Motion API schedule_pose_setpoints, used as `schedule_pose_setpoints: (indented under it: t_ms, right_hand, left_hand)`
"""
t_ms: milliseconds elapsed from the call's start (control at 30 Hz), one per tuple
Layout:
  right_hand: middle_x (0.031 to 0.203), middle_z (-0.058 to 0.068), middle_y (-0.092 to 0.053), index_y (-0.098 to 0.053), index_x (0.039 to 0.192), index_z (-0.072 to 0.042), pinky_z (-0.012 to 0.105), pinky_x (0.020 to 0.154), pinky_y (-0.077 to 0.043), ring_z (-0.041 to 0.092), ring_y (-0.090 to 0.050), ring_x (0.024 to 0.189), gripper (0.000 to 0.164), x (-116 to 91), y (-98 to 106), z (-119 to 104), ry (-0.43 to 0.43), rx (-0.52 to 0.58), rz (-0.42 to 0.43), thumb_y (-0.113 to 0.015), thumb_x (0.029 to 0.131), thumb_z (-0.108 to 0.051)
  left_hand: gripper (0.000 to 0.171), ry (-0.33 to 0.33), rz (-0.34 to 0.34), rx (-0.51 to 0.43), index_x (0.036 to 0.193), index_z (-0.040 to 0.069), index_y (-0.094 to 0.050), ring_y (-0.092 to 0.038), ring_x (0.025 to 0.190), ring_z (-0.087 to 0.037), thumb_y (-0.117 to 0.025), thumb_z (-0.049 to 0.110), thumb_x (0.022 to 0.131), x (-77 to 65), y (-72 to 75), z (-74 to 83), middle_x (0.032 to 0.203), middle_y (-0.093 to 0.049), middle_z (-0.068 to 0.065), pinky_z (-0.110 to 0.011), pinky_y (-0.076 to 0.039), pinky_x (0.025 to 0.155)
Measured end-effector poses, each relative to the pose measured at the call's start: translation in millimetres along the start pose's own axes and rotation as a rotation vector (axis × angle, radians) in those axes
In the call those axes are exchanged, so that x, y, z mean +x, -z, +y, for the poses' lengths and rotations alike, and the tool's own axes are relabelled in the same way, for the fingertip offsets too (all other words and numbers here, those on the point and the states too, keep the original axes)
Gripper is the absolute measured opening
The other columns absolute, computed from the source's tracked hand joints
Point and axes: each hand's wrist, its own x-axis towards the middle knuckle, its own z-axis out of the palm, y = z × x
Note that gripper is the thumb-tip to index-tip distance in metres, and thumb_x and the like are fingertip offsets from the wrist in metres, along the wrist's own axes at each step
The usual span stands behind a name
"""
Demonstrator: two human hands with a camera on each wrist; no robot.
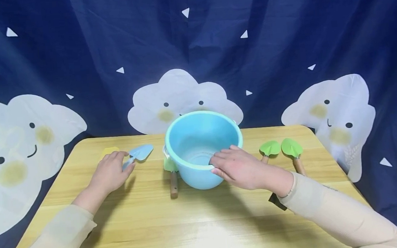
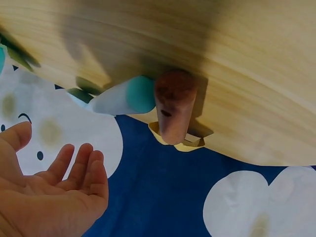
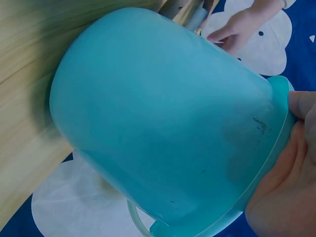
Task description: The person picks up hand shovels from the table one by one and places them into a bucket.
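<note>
A light blue bucket (image 1: 203, 180) stands upright at the middle of the table. My right hand (image 1: 241, 167) grips its near right rim, fingers over the inside and thumb outside, as the right wrist view also shows. My left hand (image 1: 108, 171) hovers over the left of the table, above a small blue trowel (image 1: 141, 152). In the left wrist view its fingers are apart and loosely bent, with nothing held. Beside the blue trowel's pale handle (image 2: 123, 96) lies a yellow-headed tool with a brown wooden handle (image 2: 175, 106); the hand partly covers it in the head view.
A green-headed tool with a wooden handle (image 1: 173, 185) lies against the bucket's left side. Two green leaf-shaped trowels (image 1: 270, 148) lie to the right, partly behind my right forearm. A dark blue curtain (image 1: 190, 34) with white clouds hangs behind the wooden table (image 1: 151, 230).
</note>
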Motion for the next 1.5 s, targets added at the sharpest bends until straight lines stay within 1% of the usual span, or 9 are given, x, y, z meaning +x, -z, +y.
schedule_pose_setpoints:
  t_ms: [200,333,467,700,833,967,1167,1300,1500]
  right_hand:
    - [0.078,-0.009,-0.040,-0.049,0.090,-0.018,0.029,0.072,-0.028,0.014,-0.039,0.076,0.020,0,2,0,-0.011,0.003,-0.007,-0.051,0.105,-0.030]
    - [0.078,-0.009,-0.040,-0.049,0.090,-0.018,0.029,0.072,-0.028,0.014,-0.039,0.075,0.020,0,2,1,-0.012,0.002,-0.007,-0.051,0.105,-0.030]
    - [0.078,-0.009,-0.040,-0.049,0.090,-0.018,0.029,0.072,-0.028,0.014,-0.039,0.075,0.020,0,2,1,-0.014,0.001,-0.007,-0.051,0.105,-0.030]
    - [0.078,-0.009,-0.040,-0.049,0.090,-0.018,0.029,0.072,-0.028,0.014,-0.039,0.075,0.020,-1,0,2,-0.021,0.002,-0.010,-0.051,0.105,-0.031]
    - [0.078,-0.009,-0.041,-0.050,0.091,-0.018,0.029,0.072,-0.029,0.014,-0.039,0.076,0.018,-1,-2,3,-0.015,0.005,-0.007,-0.052,0.105,-0.030]
    - [0.078,-0.010,-0.041,-0.050,0.091,-0.019,0.029,0.072,-0.029,0.013,-0.040,0.076,0.017,-1,-3,3,-0.012,0.005,-0.006,-0.052,0.105,-0.029]
    - [0.078,-0.010,-0.041,-0.050,0.091,-0.019,0.029,0.072,-0.029,0.014,-0.039,0.076,0.019,-1,-2,3,-0.014,0.000,-0.008,-0.050,0.105,-0.031]
    - [0.079,-0.010,-0.040,-0.050,0.091,-0.019,0.029,0.072,-0.028,0.013,-0.039,0.076,0.020,0,-3,3,-0.006,-0.008,-0.002,-0.050,0.106,-0.032]
    - [0.078,-0.010,-0.039,-0.049,0.089,-0.019,0.028,0.071,-0.028,0.013,-0.038,0.075,0.020,0,-5,3,-0.003,-0.015,0.004,-0.051,0.105,-0.031]
  left_hand:
    - [0.053,0.014,-0.012,0.011,0.131,-0.010,-0.052,-0.051,0.116,-0.051,-0.059,0.032,0.099,3.8,-7.2,-7.5,0.126,-0.056,-0.032,-0.063,-0.039,0.096]
    - [0.052,0.028,-0.021,0.009,0.129,-0.009,-0.054,-0.054,0.110,-0.050,-0.060,0.032,0.098,4.5,-10.6,-9.9,0.122,-0.058,-0.031,-0.062,-0.042,0.089]
    - [0.050,0.034,-0.026,0.005,0.127,-0.009,-0.055,-0.056,0.102,-0.047,-0.060,0.031,0.098,5.4,-13.8,-12.0,0.114,-0.061,-0.028,-0.058,-0.044,0.082]
    - [0.048,0.033,-0.036,0.015,0.121,-0.011,-0.056,-0.058,0.092,-0.042,-0.062,0.029,0.096,9.4,-20.6,-15.4,0.099,-0.062,-0.022,-0.055,-0.044,0.081]
    - [0.047,0.041,-0.054,0.014,0.119,-0.012,-0.057,-0.059,0.089,-0.041,-0.063,0.028,0.096,9.7,-22.0,-15.4,0.096,-0.062,-0.022,-0.054,-0.044,0.078]
    - [0.046,0.049,-0.066,0.010,0.118,-0.012,-0.057,-0.059,0.089,-0.041,-0.063,0.028,0.095,10.5,-23.6,-17.2,0.096,-0.063,-0.022,-0.054,-0.044,0.078]
    - [0.046,0.074,-0.075,0.000,0.116,-0.012,-0.058,-0.060,0.088,-0.041,-0.063,0.029,0.095,14.9,-29.5,-24.6,0.096,-0.063,-0.022,-0.054,-0.045,0.077]
    - [0.045,0.101,-0.095,-0.012,0.114,-0.011,-0.058,-0.060,0.082,-0.037,-0.062,0.029,0.095,17.3,-33.5,-29.9,0.092,-0.063,-0.020,-0.052,-0.047,0.073]
    - [0.040,0.122,-0.129,-0.026,0.109,-0.009,-0.057,-0.054,0.072,-0.031,-0.061,0.029,0.095,18.6,-33.2,-30.4,0.083,-0.058,-0.014,-0.048,-0.046,0.066]
